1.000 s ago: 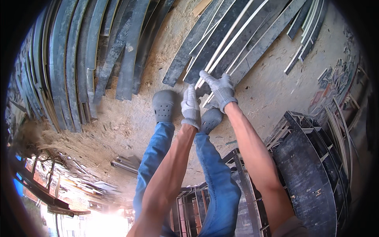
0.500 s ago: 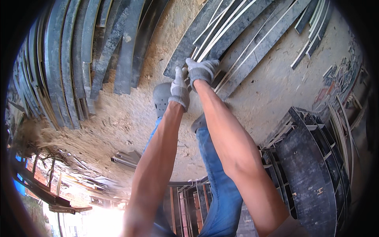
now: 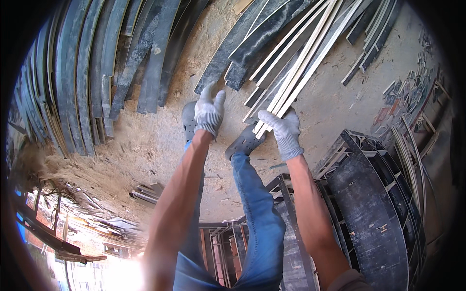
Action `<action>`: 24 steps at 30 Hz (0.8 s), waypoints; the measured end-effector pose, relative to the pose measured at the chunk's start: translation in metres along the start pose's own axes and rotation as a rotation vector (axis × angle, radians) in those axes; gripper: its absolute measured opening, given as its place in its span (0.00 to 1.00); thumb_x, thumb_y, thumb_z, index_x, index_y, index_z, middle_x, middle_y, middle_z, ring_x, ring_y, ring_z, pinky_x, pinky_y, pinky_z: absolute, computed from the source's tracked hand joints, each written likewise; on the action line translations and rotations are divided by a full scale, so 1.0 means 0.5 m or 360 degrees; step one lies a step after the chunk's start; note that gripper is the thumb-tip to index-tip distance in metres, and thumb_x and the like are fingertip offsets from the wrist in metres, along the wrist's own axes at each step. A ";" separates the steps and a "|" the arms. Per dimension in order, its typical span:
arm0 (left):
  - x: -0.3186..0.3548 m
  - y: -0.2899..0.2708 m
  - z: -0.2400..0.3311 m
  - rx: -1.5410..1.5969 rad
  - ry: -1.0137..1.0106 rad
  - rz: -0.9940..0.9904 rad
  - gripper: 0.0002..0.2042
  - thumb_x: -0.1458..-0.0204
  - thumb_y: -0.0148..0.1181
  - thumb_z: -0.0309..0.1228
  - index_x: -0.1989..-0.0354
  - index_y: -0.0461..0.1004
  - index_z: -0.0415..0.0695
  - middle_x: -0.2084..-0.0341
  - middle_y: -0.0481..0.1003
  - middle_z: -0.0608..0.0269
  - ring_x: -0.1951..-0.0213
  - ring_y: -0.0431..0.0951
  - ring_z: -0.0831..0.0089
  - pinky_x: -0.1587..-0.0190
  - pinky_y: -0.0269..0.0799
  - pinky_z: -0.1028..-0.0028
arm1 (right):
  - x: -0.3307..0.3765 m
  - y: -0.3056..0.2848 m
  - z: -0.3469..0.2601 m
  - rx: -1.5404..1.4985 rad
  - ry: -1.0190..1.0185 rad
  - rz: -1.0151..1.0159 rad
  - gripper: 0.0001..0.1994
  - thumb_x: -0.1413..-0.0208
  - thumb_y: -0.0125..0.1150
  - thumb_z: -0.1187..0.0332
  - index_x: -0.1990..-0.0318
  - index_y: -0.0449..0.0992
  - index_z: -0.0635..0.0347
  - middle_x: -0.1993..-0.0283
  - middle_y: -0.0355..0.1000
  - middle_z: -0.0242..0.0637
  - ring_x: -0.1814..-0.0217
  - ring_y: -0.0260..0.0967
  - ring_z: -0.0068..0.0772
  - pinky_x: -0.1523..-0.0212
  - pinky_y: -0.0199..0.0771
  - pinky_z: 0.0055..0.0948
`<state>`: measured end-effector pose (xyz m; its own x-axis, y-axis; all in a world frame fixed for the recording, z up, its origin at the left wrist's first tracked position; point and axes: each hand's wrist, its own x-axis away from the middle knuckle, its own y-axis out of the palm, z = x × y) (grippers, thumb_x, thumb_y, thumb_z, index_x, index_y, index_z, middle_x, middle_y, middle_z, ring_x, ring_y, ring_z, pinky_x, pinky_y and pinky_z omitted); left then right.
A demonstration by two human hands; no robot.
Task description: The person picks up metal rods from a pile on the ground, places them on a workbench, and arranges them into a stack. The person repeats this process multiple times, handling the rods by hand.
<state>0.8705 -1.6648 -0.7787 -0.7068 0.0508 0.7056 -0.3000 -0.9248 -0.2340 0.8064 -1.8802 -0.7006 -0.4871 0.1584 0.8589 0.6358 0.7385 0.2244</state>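
My right hand, in a white knit glove, grips the near end of several long, narrow wooden strips with pale edges. They slant away to the upper right, over other dark boards. My left hand, gloved alike, hangs above my left shoe with its fingers apart and nothing in it. Just beyond its fingertips is the end of a dark board lying on the ground. A shorter dark board lies between the two hands, farther off.
Long dark boards are stacked at the far left. More strips and scraps lie at the right. A black framed panel stands near my right arm. Grey clogs are on my feet on the dusty ground.
My right hand has moved right and nearer, drawing the strips with it. My left hand has come away from beside it, a little to the left, and its fingers are spread.
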 end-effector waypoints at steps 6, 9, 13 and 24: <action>-0.171 0.104 0.121 -0.1107 0.0157 0.0010 0.41 0.44 0.71 0.44 0.26 0.59 0.40 0.32 0.68 0.42 0.33 0.70 0.47 0.33 0.71 0.60 | -0.027 0.055 0.032 -0.0378 0.0118 0.0234 0.38 0.57 0.81 0.83 0.38 0.65 0.66 0.42 0.75 0.43 0.43 0.76 0.36 0.47 0.87 0.37; -0.215 0.161 0.136 -0.1483 0.0254 0.0027 0.42 0.48 0.74 0.45 0.29 0.61 0.38 0.36 0.68 0.40 0.36 0.70 0.45 0.35 0.73 0.60 | -0.015 0.076 0.030 -0.0327 0.0071 0.0300 0.36 0.56 0.81 0.82 0.39 0.64 0.67 0.45 0.75 0.42 0.48 0.77 0.35 0.49 0.87 0.37; -0.243 0.164 0.153 -0.1392 0.0298 -0.0082 0.33 0.52 0.79 0.42 0.41 0.73 0.39 0.50 0.77 0.46 0.49 0.80 0.56 0.45 0.79 0.60 | 0.005 0.017 0.034 0.0367 -0.0237 0.0297 0.37 0.56 0.83 0.77 0.41 0.65 0.67 0.47 0.77 0.41 0.51 0.79 0.34 0.51 0.87 0.36; 0.098 0.073 0.307 -0.0630 0.0844 -0.0138 0.22 0.42 0.66 0.53 0.54 0.82 0.45 0.65 0.78 0.48 0.63 0.81 0.46 0.60 0.78 0.54 | 0.178 -0.063 -0.093 -0.0612 0.0149 -0.0138 0.28 0.25 0.36 0.58 0.36 0.66 0.80 0.43 0.74 0.69 0.49 0.80 0.71 0.48 0.88 0.57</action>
<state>0.9235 -1.7541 -0.6501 -0.8584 0.3912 0.3318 -0.5112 -0.7060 -0.4902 0.7707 -1.9197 -0.6097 -0.5033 0.0326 0.8635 0.7811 0.4445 0.4385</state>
